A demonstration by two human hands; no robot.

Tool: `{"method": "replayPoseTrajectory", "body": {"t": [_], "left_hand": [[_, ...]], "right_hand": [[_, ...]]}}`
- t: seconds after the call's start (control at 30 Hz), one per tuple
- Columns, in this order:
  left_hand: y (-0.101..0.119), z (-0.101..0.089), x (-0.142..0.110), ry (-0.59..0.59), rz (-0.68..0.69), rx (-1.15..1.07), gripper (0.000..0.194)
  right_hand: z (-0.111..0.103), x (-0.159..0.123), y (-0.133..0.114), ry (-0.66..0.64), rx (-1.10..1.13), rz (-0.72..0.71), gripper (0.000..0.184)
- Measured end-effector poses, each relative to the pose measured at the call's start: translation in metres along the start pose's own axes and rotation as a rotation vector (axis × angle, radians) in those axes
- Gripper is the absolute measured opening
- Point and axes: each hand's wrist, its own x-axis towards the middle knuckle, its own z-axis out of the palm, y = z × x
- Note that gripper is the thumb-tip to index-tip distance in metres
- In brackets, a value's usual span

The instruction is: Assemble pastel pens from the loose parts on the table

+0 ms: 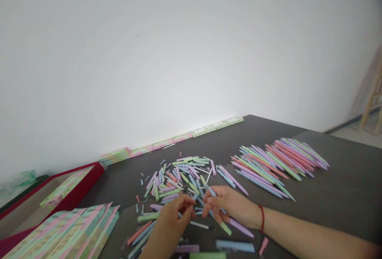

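Over the near middle of the dark table, my two hands are close together. My left hand (176,217) is closed in a pinch on a small light-blue pen part (195,197). A light-blue pen barrel (211,191) sits between the fingers of my right hand (229,203), which wears a red cord at the wrist. Beneath and behind the hands spreads a loose heap of pastel pen parts (170,190) in purple, green, blue and coral. A white refill (200,225) lies just below the hands. To the right, whole pens (262,171) lie side by side in bunches.
At the left stand a red box (92,181) with a printed pack inside and a fanned stack of pastel packets (74,231). Flat printed boxes (182,136) line the white wall (191,52). A wooden frame (371,100) stands far right, beyond the table (337,183).
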Motion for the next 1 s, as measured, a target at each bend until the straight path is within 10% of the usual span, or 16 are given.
{"method": "replayPoseTrajectory", "body": {"t": [0.37, 0.77, 1.0], "left_hand": [[0.002, -0.029, -0.014, -0.119, -0.042, 0.443, 0.018], [0.019, -0.021, -0.023, -0.261, -0.096, 0.631, 0.018], [0.003, -0.003, -0.014, -0.117, 0.013, 0.66, 0.016]], "right_hand": [[0.005, -0.013, 0.003, -0.015, -1.246, -0.35, 0.018], [-0.003, -0.013, -0.005, 0.221, -1.357, -0.198, 0.017], [-0.023, -0.002, -0.007, 0.345, -1.385, -0.059, 0.024]]}}
